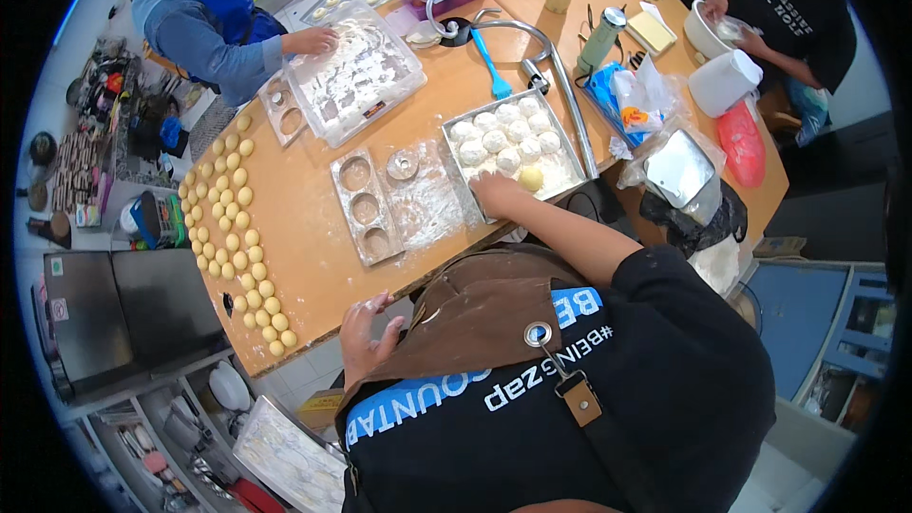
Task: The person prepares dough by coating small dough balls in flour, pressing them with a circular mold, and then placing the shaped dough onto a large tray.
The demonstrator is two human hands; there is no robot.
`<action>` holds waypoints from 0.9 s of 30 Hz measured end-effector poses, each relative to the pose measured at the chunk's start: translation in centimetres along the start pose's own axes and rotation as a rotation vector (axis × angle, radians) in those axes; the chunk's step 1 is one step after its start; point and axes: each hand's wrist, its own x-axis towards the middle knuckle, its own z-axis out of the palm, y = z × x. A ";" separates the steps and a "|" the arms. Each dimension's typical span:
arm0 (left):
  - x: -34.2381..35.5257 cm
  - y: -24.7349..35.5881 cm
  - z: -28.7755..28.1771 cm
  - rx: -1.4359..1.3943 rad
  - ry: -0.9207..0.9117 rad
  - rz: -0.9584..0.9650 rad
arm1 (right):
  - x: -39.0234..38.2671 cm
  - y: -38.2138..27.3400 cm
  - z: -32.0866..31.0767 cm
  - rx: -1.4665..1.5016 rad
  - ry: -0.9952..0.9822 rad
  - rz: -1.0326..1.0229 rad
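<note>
My right hand (499,196) reaches into the near left corner of a square metal tray (578,163). Its fingers are curled down into the flour, and whatever they close on is hidden. Beside it sit several flour-coated dough balls (495,141) in rows and one yellow, mostly bare dough ball (531,179). My left hand (369,334) hangs at the table's front edge, open, fingers apart, holding nothing. Left of the tray lies a floury wooden mould (369,212) with three round hollows. A round metal press (403,164) rests on the floured patch between them.
Many yellow dough balls (233,218) cover the table's left end. A co-worker's hand (312,41) is at a floury plastic box (391,85). Another person handles a white bowl (705,33). A metal tube frame (570,109), blue brush (494,76), bottle (601,40) and bags stand nearby.
</note>
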 end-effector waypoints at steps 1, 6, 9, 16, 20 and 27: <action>-0.2 0.1 0.3 0.003 0.008 -0.005 | 0.1 0.2 0.1 -0.003 -0.043 -0.001; -0.9 0.2 0.8 0.041 0.013 -0.006 | 0.8 2.2 1.6 -0.025 -0.160 -0.105; -0.2 1.3 0.5 0.070 0.029 -0.029 | 0.4 4.8 0.7 0.071 -0.015 -0.081; 1.9 3.0 0.3 0.080 0.016 -0.037 | -2.2 10.4 -2.3 0.243 0.218 0.146; 2.6 3.4 0.4 0.103 0.012 0.008 | -4.5 9.3 -3.6 0.443 0.310 0.153; 3.0 3.5 1.3 0.106 -0.014 0.046 | -4.3 8.3 -0.4 0.158 0.185 0.141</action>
